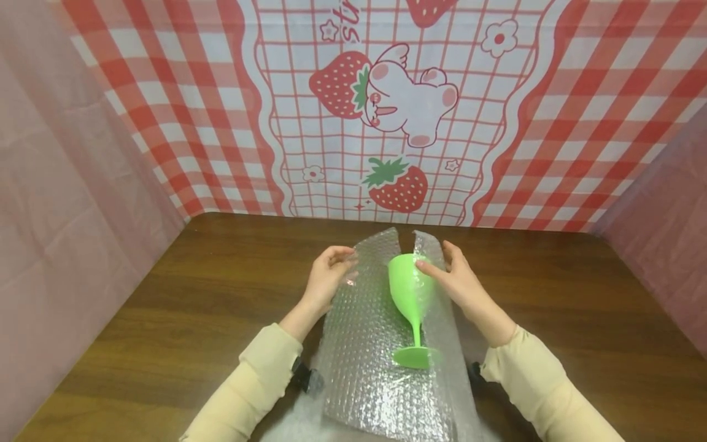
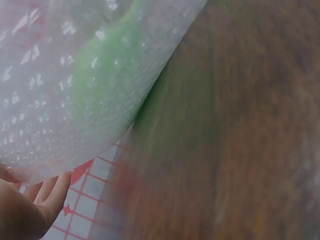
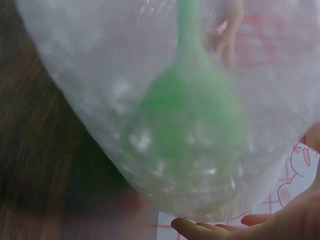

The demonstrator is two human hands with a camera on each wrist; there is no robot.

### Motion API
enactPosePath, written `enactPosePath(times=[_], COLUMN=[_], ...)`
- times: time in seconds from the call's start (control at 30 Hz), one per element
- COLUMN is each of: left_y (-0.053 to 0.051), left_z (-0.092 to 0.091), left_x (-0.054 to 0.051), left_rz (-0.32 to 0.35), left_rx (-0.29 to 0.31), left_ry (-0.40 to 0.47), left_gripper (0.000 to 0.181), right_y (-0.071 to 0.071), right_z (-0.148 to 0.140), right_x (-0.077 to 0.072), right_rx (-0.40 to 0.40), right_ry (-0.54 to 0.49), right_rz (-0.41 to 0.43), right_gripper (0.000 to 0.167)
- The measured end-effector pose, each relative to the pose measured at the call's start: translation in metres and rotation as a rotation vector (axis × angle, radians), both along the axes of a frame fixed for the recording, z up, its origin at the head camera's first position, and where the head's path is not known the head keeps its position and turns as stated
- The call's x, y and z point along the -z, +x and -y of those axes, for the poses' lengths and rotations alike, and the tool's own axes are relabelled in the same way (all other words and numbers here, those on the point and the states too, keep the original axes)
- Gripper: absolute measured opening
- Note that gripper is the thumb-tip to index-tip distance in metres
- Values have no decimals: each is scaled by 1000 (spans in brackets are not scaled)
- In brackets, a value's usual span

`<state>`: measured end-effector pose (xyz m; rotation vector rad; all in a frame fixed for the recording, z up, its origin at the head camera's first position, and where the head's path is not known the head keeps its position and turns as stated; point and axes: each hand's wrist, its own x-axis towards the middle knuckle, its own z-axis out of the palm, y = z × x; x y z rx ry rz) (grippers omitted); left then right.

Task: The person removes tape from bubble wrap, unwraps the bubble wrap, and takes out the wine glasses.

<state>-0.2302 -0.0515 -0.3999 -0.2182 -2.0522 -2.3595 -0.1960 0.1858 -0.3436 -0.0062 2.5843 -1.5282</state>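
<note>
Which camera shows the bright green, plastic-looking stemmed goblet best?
The head view: the bright green, plastic-looking stemmed goblet appears there from rim to foot. Both wrist views show mainly its bowl, hazy behind transparent bubble wrap.

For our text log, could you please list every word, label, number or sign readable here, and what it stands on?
"st", probably: red lettering, turned sideways, on the backdrop cloth; the head view's top edge cuts it off, so the whole word cannot be read.
Green goblet and bubble wrap: no readable text.
</note>
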Motion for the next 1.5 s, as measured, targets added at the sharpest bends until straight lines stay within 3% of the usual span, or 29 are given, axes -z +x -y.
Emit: enactPosePath(times=[0.33, 0.8, 1.1, 1.5], left_y=[2, 3, 2, 1], left_z=[0, 5, 9, 15], left_x=[-3, -3, -2, 3], left_rz=[-12, -4, -17, 17], left_rx=[-13, -41, -70, -78], left_ry=[-38, -19, -29, -49], left_gripper=[25, 23, 23, 26], right_y=[-1, -3, -5, -2], right_z=[-6, -11, -16, -22], right_x=[4, 9, 11, 16], right_rx=[22, 57, 83, 99], right_ry=[-36, -167, -137, -151], right_rz=[-17, -70, -69, -85], right_gripper=[80, 65, 61, 57])
